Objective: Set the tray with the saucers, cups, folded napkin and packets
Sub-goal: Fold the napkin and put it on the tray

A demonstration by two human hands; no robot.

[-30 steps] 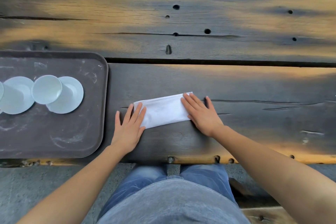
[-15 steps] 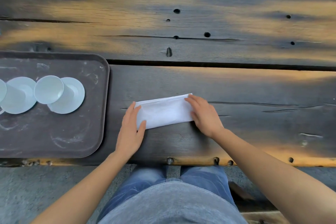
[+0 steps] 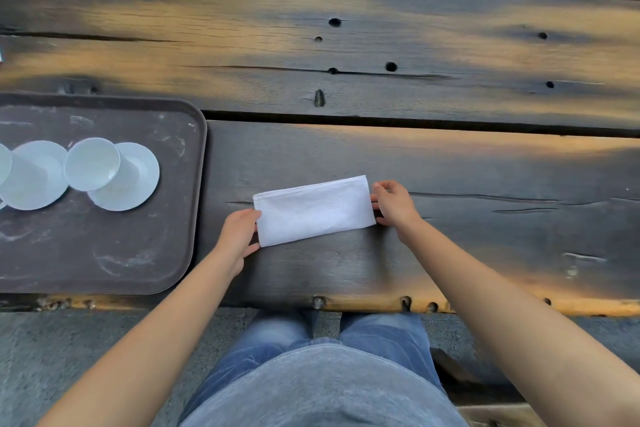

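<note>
A white napkin (image 3: 313, 210), folded into a long rectangle, lies flat on the dark wooden table. My left hand (image 3: 239, 236) pinches its left short edge, and my right hand (image 3: 393, 204) curls onto its right short edge. To the left sits a brown tray (image 3: 138, 253). On it a white cup (image 3: 91, 164) stands on a white saucer (image 3: 138, 180). A second saucer (image 3: 38, 177) beside it carries a cup that the left border of the view cuts off. No packets are in view.
The table (image 3: 450, 166) is made of wide planks with a gap running behind the tray and napkin. Its front edge lies just below my hands, above my lap. Bare tray surface shows in front of the saucers.
Both hands slid off the top of the napkin to its two short ends and curled onto the edges. The napkin stayed where it was.
</note>
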